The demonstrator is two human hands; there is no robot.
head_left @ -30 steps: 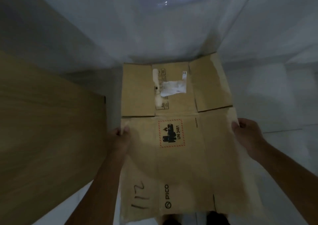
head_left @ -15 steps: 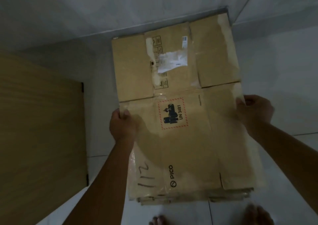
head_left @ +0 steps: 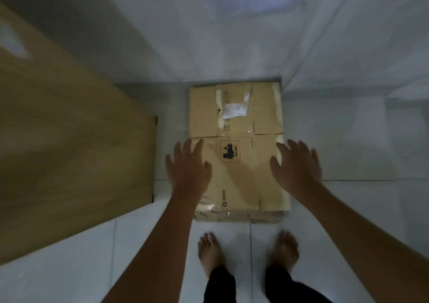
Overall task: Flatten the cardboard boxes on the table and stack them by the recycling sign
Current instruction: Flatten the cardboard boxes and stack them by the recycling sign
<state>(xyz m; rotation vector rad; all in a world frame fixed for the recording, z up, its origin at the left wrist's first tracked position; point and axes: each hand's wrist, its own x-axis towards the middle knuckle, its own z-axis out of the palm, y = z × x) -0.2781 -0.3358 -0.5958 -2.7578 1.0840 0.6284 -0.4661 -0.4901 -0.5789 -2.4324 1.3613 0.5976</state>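
Head view: the flattened cardboard box (head_left: 239, 154) lies on top of a stack of flattened cardboard (head_left: 239, 218) on the white tiled floor (head_left: 348, 210), its far edge against the base of the wall (head_left: 209, 47). The left hand (head_left: 188, 170) hangs above the box's left edge with fingers straight and spread, gripping nothing; the box surface extends ahead of and to the right of its fingertips. The right hand (head_left: 297, 168) hangs above the right edge, fingers likewise spread and empty, with the UN 3481 hazard label (head_left: 229, 152) between the two hands, level with the fingertips. Whether the palms touch the cardboard cannot be told. A torn shipping label (head_left: 234, 111) sits well beyond the fingertips on the far flaps. A wooden panel (head_left: 69, 140) stands to the left of the left hand, and two bare feet (head_left: 248, 249) stand just short of the stack's near edge. Step in hand, as judged: releasing the box onto the stack. No recycling sign can be made out. The next move probably calls for withdrawing both hands and turning back to the table for any box not yet flattened. Difference from half a second earlier: each hand then pinched a side edge of the box, held above the stack; the grips are now released, the fingers have opened, and the box rests level on the stack.
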